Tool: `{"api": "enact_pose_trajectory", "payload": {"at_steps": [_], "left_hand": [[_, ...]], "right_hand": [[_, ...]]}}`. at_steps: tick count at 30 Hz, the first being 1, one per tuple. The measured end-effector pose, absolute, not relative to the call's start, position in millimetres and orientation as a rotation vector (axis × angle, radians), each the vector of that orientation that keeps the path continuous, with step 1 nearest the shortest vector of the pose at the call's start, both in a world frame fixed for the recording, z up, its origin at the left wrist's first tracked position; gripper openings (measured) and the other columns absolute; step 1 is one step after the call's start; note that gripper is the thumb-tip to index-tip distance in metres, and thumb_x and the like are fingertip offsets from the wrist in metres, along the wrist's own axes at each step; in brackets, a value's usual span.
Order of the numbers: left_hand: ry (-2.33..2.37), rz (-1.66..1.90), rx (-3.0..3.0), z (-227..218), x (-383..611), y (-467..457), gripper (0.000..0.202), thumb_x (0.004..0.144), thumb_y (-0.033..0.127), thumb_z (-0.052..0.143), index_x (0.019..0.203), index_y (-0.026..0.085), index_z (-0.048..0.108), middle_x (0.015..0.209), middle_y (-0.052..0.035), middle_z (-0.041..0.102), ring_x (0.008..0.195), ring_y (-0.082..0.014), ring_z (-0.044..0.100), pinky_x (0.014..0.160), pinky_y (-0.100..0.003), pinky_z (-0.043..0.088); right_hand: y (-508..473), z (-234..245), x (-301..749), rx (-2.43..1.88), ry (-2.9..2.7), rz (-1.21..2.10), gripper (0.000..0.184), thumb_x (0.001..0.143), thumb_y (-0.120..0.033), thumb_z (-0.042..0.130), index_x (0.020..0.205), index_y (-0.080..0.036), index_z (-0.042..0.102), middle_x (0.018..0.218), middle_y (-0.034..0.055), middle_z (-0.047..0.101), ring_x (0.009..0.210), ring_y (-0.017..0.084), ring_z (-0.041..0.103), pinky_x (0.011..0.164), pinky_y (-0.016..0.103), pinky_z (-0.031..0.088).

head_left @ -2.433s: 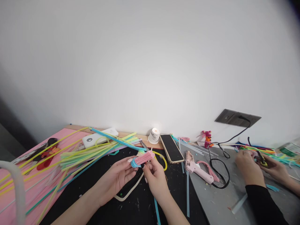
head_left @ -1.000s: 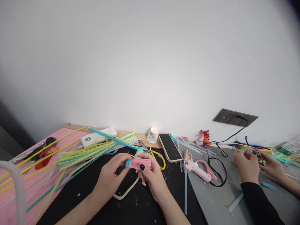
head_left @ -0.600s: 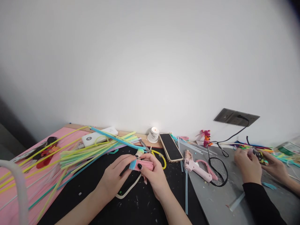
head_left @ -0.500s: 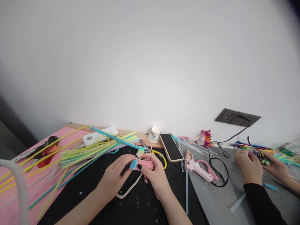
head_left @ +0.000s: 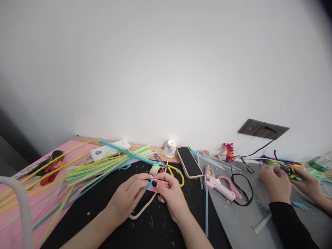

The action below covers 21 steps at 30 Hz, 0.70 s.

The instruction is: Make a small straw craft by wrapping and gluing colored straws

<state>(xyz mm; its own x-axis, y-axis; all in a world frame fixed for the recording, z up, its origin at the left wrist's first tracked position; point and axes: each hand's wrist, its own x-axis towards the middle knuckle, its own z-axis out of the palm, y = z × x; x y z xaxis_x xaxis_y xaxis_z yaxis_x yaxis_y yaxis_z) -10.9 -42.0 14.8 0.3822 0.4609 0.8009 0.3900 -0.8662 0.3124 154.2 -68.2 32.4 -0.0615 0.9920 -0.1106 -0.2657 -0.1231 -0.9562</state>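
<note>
Between my two hands is a small bundle of fuzzy pipe cleaners, pink with light blue at its left end. My left hand pinches the blue end with closed fingertips. My right hand is wrapped around the pink part, its thumb pressed near the blue. Fingers cover much of the bundle. Just behind them stands a small pale coiled piece, cream and green. Yellow-handled pliers lie behind my right hand, partly hidden. A cream loop rests on the black mat under my hands.
Loose pipe cleaners spread over the left side. A white device, a paper cup and a phone line the back. To the right lies a pink glue gun with a black cord. Another person's hands work at far right.
My fingers have closed in further over the blue end, and the bundle has tilted a little. Less of the blue and pink shows; the coiled piece behind is more visible.
</note>
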Motion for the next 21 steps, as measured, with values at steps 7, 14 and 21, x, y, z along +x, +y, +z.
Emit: {"api": "enact_pose_trajectory", "payload": {"at_steps": [7, 14, 21], "left_hand": [[0.765, 1.466, 2.558, 11.7, -13.4, -43.2, 0.023, 0.086, 0.003, 0.049, 0.1, 0.021, 0.055, 0.102, -0.0066, 0.067, 0.099, -0.0159, 0.065, 0.084, -0.028, 0.056], [0.699, 1.468, 2.55, 9.5, -15.3, -41.9, 0.021, 0.086, 0.005, 0.051, 0.098, 0.021, 0.056, 0.103, -0.0064, 0.066, 0.097, -0.0148, 0.065, 0.084, -0.025, 0.055], [0.755, 1.495, 2.509, 13.0, -13.6, -44.2, 0.021, 0.085, 0.003, 0.052, 0.096, 0.02, 0.058, 0.102, -0.0057, 0.067, 0.098, -0.0142, 0.065, 0.085, -0.023, 0.054]], "right_hand": [[-67.8, 34.8, 155.3, -0.993, -0.9, 1.545, 0.029, 0.064, -0.035, 0.081, 0.079, -0.016, 0.065, 0.062, -0.0042, 0.05, 0.048, 0.004, 0.031, 0.041, 0.017, 0.022], [-68.6, 36.4, 157.3, -0.956, -0.837, 1.633, 0.03, 0.061, -0.034, 0.083, 0.076, -0.016, 0.064, 0.067, -0.003, 0.051, 0.052, 0.005, 0.031, 0.043, 0.018, 0.019], [-67.3, 33.3, 159.3, -0.919, -0.849, 1.665, 0.031, 0.061, -0.033, 0.083, 0.079, -0.016, 0.064, 0.069, -0.003, 0.053, 0.052, 0.005, 0.033, 0.044, 0.018, 0.021]]}}
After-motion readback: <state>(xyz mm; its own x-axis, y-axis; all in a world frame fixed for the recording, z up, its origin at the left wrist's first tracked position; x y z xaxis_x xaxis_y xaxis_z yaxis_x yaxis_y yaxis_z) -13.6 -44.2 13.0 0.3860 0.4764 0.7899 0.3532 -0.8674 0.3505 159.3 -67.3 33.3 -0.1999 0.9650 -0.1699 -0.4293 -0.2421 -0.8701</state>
